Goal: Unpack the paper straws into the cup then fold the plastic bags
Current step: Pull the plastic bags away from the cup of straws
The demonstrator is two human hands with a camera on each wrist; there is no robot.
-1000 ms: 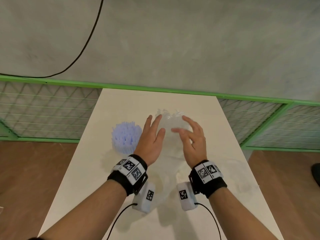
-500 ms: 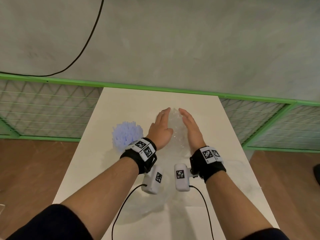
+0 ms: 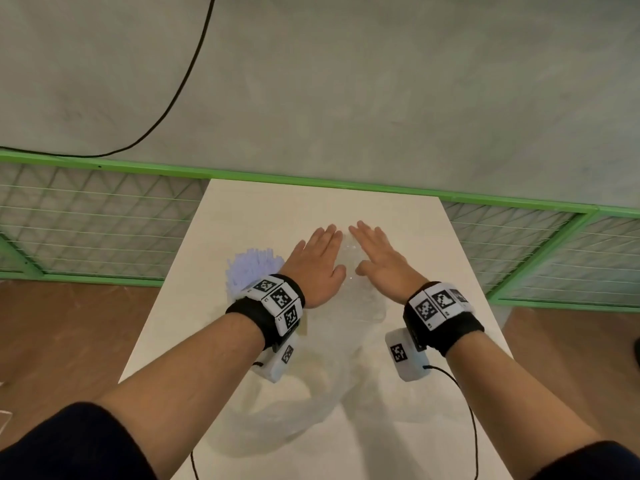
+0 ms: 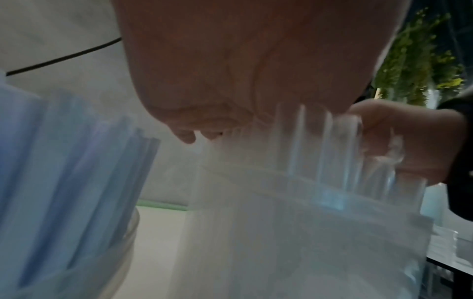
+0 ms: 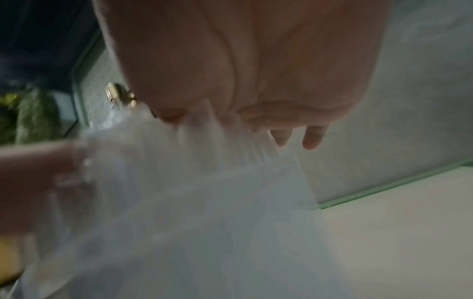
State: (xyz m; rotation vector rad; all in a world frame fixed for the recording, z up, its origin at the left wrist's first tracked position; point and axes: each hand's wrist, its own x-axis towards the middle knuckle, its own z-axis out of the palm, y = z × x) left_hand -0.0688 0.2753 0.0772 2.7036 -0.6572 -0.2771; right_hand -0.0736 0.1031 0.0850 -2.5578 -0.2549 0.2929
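A clear plastic bag (image 3: 349, 320) lies crumpled on the white table (image 3: 408, 220), stretching from my fingers back toward me. My left hand (image 3: 317, 261) and right hand (image 3: 379, 261) lie palm down side by side on its far end, fingers straight, pressing it flat. The wrist views show the bag (image 4: 307, 222) (image 5: 179, 202) bunched under both palms. A cup (image 4: 122, 248) packed with pale blue paper straws (image 3: 251, 268) stands just left of my left wrist; the straws (image 4: 64, 172) fill the left wrist view's left side.
A green-framed wire mesh fence (image 3: 86, 223) runs behind and beside the table, with a grey wall and a black cable (image 3: 180, 88) above it. Brown wooden floor (image 3: 62, 341) lies on both sides. More clear plastic (image 3: 277, 427) spreads near the table's front.
Both hands moved forward and lowered from cupping the puffed bag to lying flat on it. The bag's far end has been squashed down.
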